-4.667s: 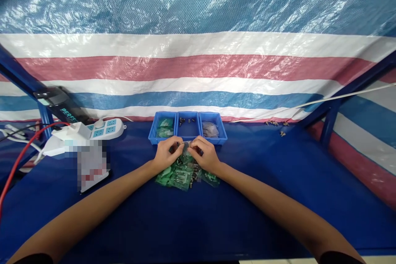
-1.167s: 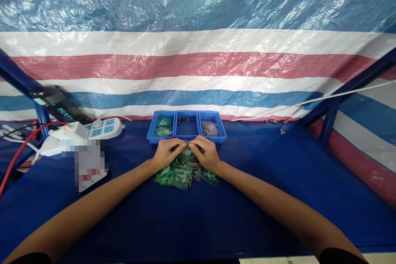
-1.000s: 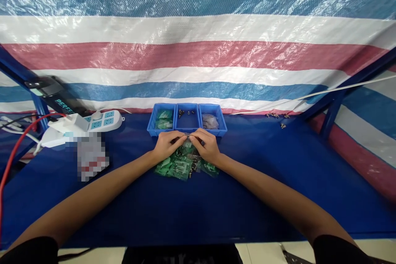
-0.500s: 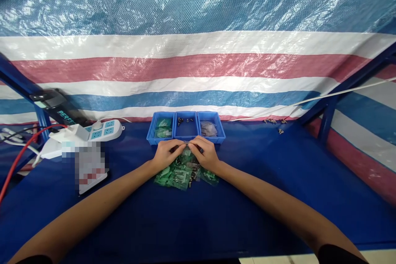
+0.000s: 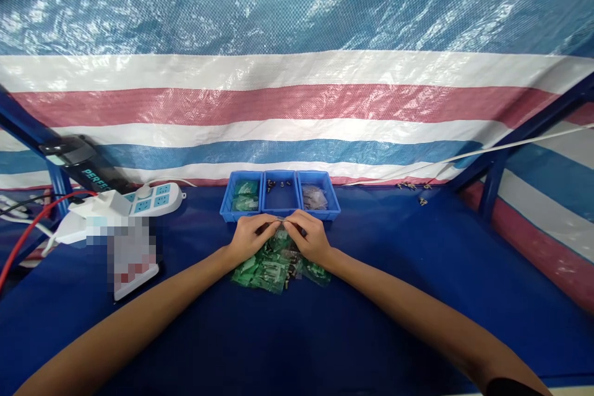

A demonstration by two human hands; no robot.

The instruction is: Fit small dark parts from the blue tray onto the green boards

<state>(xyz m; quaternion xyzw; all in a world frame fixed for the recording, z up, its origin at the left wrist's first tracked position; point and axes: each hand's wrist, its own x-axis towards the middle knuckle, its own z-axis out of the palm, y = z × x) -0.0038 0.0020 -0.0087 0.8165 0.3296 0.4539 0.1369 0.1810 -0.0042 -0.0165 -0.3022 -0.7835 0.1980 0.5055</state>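
My left hand [image 5: 253, 238] and my right hand [image 5: 309, 237] meet fingertip to fingertip, both pinched on a small plastic bag [image 5: 281, 219]. Only a thin greyish strip of this bag shows; the fingers cover the rest. Right beneath them lies a pile of small green bags [image 5: 266, 269] with hardware inside. Loose dark and brassy screws [image 5: 290, 269] lie among the bags. Just beyond my fingers, three blue bins stand in a row: the left bin [image 5: 226, 207] has green bags, the middle bin [image 5: 281, 199] a few small metal parts, the right bin [image 5: 333, 204] clear bags.
To the left are a white power strip [image 5: 174, 203] with plugs, a black bottle [image 5: 86, 164], a red cable [image 5: 32, 223] and a blurred white device [image 5: 134, 260]. Small metal pieces [image 5: 422, 201] lie at the back right. A striped sheet [image 5: 297, 68] hangs behind the blue table [image 5: 394, 247].
The view has shifted slightly, so the bins and pile sit a little lower. Both hands keep their pinch over the pile, with only small finger movement.
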